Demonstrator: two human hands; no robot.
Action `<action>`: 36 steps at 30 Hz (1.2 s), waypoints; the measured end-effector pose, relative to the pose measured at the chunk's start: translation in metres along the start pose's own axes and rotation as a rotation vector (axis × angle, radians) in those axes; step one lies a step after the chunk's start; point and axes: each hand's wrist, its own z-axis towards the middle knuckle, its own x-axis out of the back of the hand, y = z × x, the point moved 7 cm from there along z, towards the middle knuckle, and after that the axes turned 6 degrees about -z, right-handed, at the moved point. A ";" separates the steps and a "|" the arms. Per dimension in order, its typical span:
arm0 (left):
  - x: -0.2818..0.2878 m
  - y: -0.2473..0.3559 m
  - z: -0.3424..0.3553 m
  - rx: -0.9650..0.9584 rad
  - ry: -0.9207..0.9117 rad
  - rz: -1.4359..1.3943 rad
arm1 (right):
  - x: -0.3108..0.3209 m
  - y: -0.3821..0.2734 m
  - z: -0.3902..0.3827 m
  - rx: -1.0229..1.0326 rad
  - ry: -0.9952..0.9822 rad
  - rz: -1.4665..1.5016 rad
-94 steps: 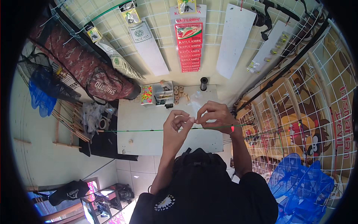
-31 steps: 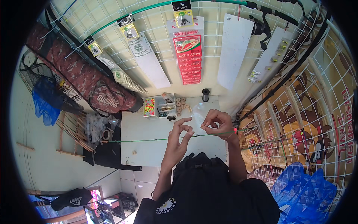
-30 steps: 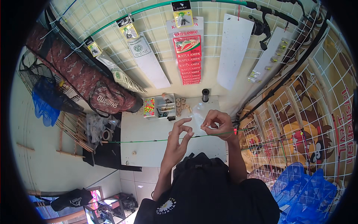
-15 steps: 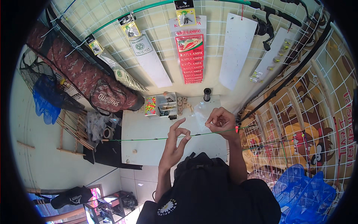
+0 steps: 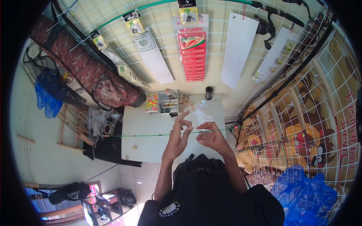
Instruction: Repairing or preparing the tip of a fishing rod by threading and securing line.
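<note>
A thin green fishing rod [image 5: 147,135] with dark bands runs sideways above the white table, passing in front of both hands. My left hand [image 5: 176,138] pinches the rod between thumb and a bent finger, while another finger points up. Close by on the right, my right hand [image 5: 214,140] is curled at the rod, its fingers bent toward the thumb. Whatever lies between those fingertips is too small to make out. Only a small gap separates the two hands.
On the white table [image 5: 139,148] stand a divided box [image 5: 168,95] of coloured beads, several cork rings [image 5: 181,100], a clear plastic bag [image 5: 203,113] and a dark spool [image 5: 209,92]. A camouflage rod bag [image 5: 109,90] leans left. Wire grid [image 5: 301,124] and blue netting [image 5: 301,192] are at right.
My right hand has come down and left, from above the rod to beside my left hand. My left hand has risen slightly along with the rod.
</note>
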 end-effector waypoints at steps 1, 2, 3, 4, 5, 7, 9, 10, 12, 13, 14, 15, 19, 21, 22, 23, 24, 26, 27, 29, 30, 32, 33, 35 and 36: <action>0.000 -0.001 0.001 0.005 0.008 0.000 | -0.004 0.001 -0.001 -0.004 0.024 0.003; -0.002 0.000 0.000 -0.021 -0.006 0.020 | -0.005 0.001 -0.002 0.036 0.089 0.058; -0.004 0.003 0.000 -0.046 -0.019 0.041 | -0.010 0.001 -0.001 0.027 0.080 0.061; -0.006 0.008 0.001 -0.055 -0.013 0.060 | -0.009 -0.004 0.002 0.052 0.133 0.044; -0.006 0.009 0.000 -0.048 -0.003 0.064 | -0.010 -0.007 0.006 0.081 0.184 0.029; -0.005 0.014 -0.004 -0.106 0.010 0.090 | -0.012 -0.011 0.010 0.125 0.213 -0.014; 0.008 0.016 -0.007 -0.108 0.052 0.093 | -0.012 -0.021 0.016 0.161 0.236 -0.047; 0.022 0.017 -0.009 -0.158 0.092 0.135 | -0.014 -0.027 0.021 0.167 0.259 -0.073; 0.056 0.014 -0.014 -0.207 0.190 0.254 | -0.012 -0.038 0.028 0.208 0.297 -0.075; 0.079 0.006 -0.019 -0.207 0.264 0.260 | -0.011 -0.045 0.032 0.251 0.334 -0.077; 0.102 0.002 -0.024 -0.217 0.336 0.292 | -0.012 -0.052 0.038 0.252 0.333 -0.080; 0.127 0.000 -0.032 -0.234 0.408 0.324 | -0.013 -0.063 0.042 0.284 0.388 -0.121; 0.225 -0.055 -0.049 -0.148 0.448 0.478 | -0.017 -0.091 0.068 0.418 0.487 -0.186; 0.273 -0.104 -0.060 -0.131 0.450 0.516 | -0.030 -0.108 0.082 0.425 0.507 -0.177; 0.292 -0.124 -0.063 -0.136 0.452 0.517 | -0.036 -0.117 0.088 0.432 0.533 -0.169; 0.307 -0.145 -0.066 -0.104 0.420 0.540 | -0.042 -0.125 0.094 0.437 0.536 -0.170; 0.321 -0.165 -0.070 -0.070 0.391 0.564 | -0.050 -0.135 0.099 0.472 0.557 -0.200; 0.340 -0.202 -0.075 -0.079 0.332 0.588 | -0.062 -0.151 0.110 0.512 0.580 -0.234; 0.346 -0.215 -0.076 -0.083 0.273 0.614 | -0.069 -0.160 0.116 0.527 0.563 -0.272; 0.355 -0.238 -0.071 -0.080 0.248 0.575 | -0.076 -0.174 0.125 0.547 0.554 -0.317; 0.359 -0.246 -0.070 -0.051 0.249 0.543 | -0.080 -0.181 0.130 0.601 0.540 -0.312; 0.369 -0.261 -0.069 -0.061 0.261 0.496 | -0.087 -0.195 0.139 0.656 0.523 -0.310; 0.370 -0.261 -0.067 -0.063 0.253 0.490 | -0.088 -0.201 0.142 0.673 0.544 -0.323; 0.379 -0.267 -0.066 0.040 0.277 0.363 | -0.093 -0.210 0.150 0.691 0.565 -0.339; 0.388 -0.263 -0.067 -0.008 0.339 0.383 | -0.097 -0.215 0.154 0.713 0.594 -0.350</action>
